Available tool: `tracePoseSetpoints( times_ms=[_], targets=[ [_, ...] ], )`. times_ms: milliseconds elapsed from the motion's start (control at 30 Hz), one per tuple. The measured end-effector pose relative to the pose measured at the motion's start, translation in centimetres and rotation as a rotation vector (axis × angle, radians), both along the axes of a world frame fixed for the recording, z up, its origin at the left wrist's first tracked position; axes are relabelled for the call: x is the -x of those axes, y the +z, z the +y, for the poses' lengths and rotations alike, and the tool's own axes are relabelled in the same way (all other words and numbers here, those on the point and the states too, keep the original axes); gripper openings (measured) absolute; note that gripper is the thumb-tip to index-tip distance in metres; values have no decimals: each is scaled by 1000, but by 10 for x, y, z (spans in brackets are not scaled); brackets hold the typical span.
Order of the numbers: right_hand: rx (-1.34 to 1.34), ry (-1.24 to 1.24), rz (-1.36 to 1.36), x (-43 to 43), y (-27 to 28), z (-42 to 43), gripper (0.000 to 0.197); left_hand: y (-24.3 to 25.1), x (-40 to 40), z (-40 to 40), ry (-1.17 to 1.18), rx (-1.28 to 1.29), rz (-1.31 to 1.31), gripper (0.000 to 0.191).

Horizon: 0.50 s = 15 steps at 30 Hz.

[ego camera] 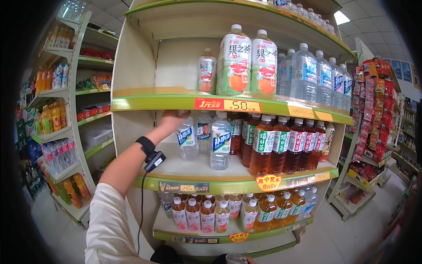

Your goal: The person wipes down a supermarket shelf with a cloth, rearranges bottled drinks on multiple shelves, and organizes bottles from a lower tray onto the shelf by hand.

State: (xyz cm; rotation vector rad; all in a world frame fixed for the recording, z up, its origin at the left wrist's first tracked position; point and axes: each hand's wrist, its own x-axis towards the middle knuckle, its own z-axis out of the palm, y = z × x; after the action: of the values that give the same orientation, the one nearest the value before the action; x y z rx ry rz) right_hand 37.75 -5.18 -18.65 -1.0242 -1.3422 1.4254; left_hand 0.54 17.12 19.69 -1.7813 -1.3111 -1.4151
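Observation:
At the left end of the middle shelf, my left hand (173, 121) grips the cap end of a clear plastic drink bottle (187, 140) with a blue, white and green label. The bottle is slightly tilted, its base at the shelf board. To its right stand a clear bottle with a face on its label (204, 132) and another clear bottle (220, 142) like the held one. A black wristband with a small cabled device (153, 156) is on my left wrist. At the bottom edge, a sliver of my right hand (251, 261) shows against a bunched grey cloth (236, 259); most of that hand is hidden.
Dark tea bottles (262, 147) fill the middle shelf's right side. Above, the green-edged upper shelf (158, 103) holds large fruit tea bottles (234, 62) and water bottles. Small bottles (207, 217) line the lower shelf. Other shelving (74, 82) flanks the left; hanging snack packets (369, 109) are at right.

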Motion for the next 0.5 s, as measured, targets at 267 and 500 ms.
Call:
tracePoseSetpoints(
  times_ms=[267, 500],
  targets=[
    [8, -50, -15, -9, 7, -1, 37, -5, -47, 50, -100, 142, 10, 48],
    [11, -67, -16, -10, 11, 1, 37, -15, -55, 60, -186, 163, -52, 55]
  ],
)
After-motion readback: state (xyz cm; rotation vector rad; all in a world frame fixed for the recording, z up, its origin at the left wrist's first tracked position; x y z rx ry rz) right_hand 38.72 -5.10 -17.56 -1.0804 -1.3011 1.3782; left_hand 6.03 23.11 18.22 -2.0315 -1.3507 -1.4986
